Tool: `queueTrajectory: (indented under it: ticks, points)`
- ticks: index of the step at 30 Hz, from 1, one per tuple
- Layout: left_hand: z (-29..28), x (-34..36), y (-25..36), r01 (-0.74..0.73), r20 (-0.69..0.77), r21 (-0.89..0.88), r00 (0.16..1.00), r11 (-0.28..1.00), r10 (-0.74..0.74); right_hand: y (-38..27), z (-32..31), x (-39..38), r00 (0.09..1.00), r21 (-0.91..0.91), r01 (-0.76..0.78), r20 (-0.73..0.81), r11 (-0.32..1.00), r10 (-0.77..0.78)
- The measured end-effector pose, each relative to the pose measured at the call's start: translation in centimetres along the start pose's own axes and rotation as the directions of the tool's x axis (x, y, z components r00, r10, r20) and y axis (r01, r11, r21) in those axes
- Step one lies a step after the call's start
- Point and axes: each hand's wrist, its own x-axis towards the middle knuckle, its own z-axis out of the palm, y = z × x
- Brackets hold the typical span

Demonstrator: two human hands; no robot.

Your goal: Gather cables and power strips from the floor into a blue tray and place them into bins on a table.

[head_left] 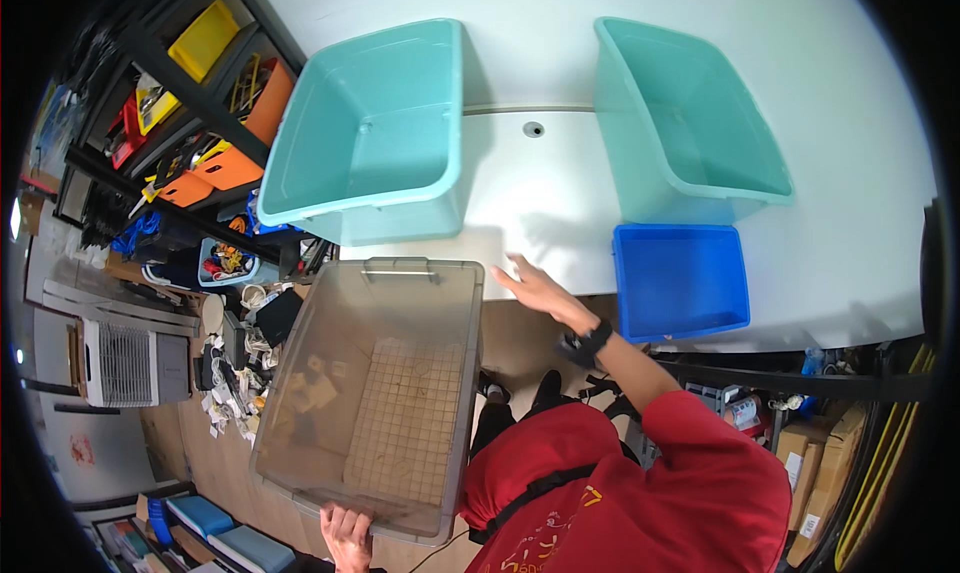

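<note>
A large translucent grey bin (385,393) with a metal handle on its far rim sits in front of me, just below the edge of the white table (540,183). My left hand (347,535) grips its near rim at the bottom of the view. My right hand (535,288), with a black watch on the wrist, reaches forward with flat, spread fingers. It lies at the table's front edge, just right of the bin's far corner, and holds nothing. The bin looks empty, and floor clutter shows through its walls.
Two empty teal bins (375,133) (690,123) stand on the table, with a smaller blue bin (680,278) at its front edge. A dark shelf (190,93) with yellow and orange boxes is at the left. Clutter and a white appliance (130,363) are on the floor. Cardboard boxes (810,463) stand at the right.
</note>
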Motion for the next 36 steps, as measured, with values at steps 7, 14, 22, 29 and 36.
queueTrajectory:
  ticks: [7,14,22,29,36]
  points:
    - [-0.8,5.1,3.3,-0.192,0.025,-0.131,0.980,0.973,0.197,4.5,-2.5,-11.2,0.972,0.418,-0.222,0.167,0.881,0.165]
    - [-1.0,6.9,6.0,-0.302,0.079,-0.056,0.949,0.952,0.306,5.7,-2.9,-13.6,0.965,0.569,-0.139,-0.105,0.810,0.239]
    - [-0.9,5.4,6.9,-0.251,0.071,-0.080,0.964,0.965,0.257,4.4,-2.9,-19.3,0.949,0.669,-0.006,-0.231,0.743,0.216]
    - [-0.9,4.6,6.5,-0.264,0.036,-0.032,0.964,0.964,0.265,3.3,-2.1,-22.8,0.932,0.672,0.087,-0.315,0.735,0.178]
    - [0.1,5.0,6.8,-0.355,0.018,0.049,0.935,0.934,0.354,1.8,-3.5,-25.4,0.886,0.619,0.206,-0.446,0.758,0.124]
